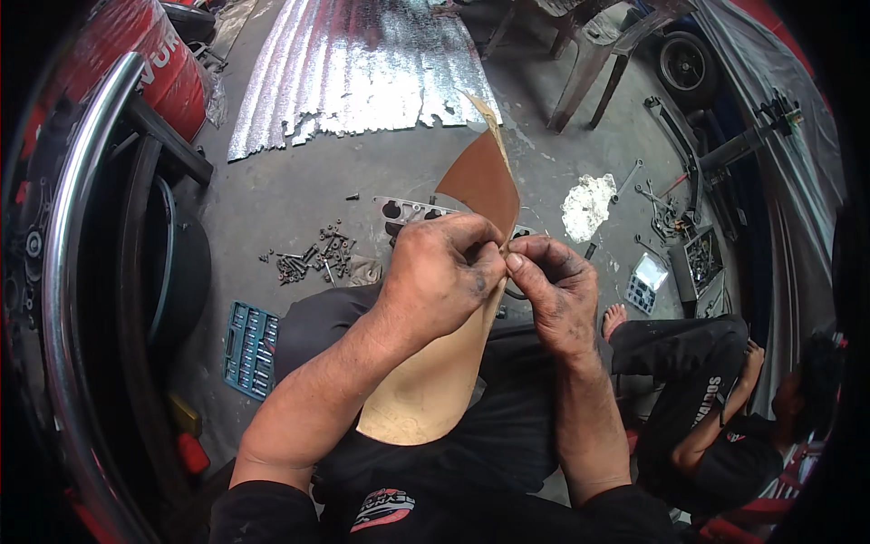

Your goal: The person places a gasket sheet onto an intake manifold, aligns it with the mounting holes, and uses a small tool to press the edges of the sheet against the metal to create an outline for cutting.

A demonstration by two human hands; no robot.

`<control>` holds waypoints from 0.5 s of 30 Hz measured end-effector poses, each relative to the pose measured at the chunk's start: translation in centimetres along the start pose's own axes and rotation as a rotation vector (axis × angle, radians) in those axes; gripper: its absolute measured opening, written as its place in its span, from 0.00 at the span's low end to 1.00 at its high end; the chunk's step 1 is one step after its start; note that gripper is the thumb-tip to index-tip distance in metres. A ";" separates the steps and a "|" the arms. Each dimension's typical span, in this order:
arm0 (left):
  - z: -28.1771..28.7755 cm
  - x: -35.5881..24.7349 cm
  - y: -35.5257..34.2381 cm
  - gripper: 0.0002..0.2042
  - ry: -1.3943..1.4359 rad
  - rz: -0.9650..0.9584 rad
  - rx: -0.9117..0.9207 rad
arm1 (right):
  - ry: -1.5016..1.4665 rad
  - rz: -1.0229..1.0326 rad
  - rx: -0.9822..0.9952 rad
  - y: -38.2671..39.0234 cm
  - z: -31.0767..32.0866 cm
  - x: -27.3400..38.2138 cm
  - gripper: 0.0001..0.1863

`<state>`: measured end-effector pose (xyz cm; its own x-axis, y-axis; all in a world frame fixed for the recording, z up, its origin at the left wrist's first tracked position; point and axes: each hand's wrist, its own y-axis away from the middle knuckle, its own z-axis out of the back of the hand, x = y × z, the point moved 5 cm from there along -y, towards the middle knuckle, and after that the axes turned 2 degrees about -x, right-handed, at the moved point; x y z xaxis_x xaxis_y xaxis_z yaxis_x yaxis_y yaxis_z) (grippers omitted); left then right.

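Note:
In front of me I hold a sheet of sandpaper, reddish brown on one face and tan on the other. It bends along its length, with its brown part rising beyond my hands and its tan part hanging over my lap. My left hand pinches the sheet's edge near the middle, thumb and fingers closed. Right beside it, my right hand pinches the same edge, fingertips almost touching the left ones. Dark smudges mark the fingers. Behind my hands, a metal part with round holes lies on the floor, partly hidden.
Loose bolts and a blue socket set lie on the left. A corrugated silver sheet spans the floor ahead. On the right are a white crumpled cloth, wrenches, a toolbox and a seated person. A chrome bar curves at far left.

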<state>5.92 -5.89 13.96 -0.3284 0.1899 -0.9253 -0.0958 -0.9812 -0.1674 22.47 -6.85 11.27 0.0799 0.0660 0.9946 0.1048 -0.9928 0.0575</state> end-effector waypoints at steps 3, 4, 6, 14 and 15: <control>-0.2 0.5 -0.1 0.07 0.089 0.113 0.050 | -0.013 -0.001 -0.010 0.1 0.4 -0.1 0.07; -0.3 0.6 -0.2 0.07 0.109 0.108 0.059 | -0.013 -0.002 -0.012 0.1 0.6 -0.1 0.07; -0.6 0.4 -0.5 0.07 0.131 0.103 0.068 | -0.014 -0.010 -0.005 0.0 1.2 -0.1 0.08; 1.9 1.8 -0.2 0.08 0.074 -0.013 0.138 | 0.236 -0.050 0.038 -0.5 -1.1 0.5 0.09; 1.4 1.0 -0.5 0.10 0.018 0.080 0.198 | 0.314 -0.051 -0.019 -0.3 -0.2 0.6 0.09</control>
<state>4.35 -5.20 13.61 -0.3257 0.1098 -0.9391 -0.2532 -0.9671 -0.0253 22.30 -6.50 11.88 -0.2350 0.0846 0.9683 0.0824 -0.9909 0.1066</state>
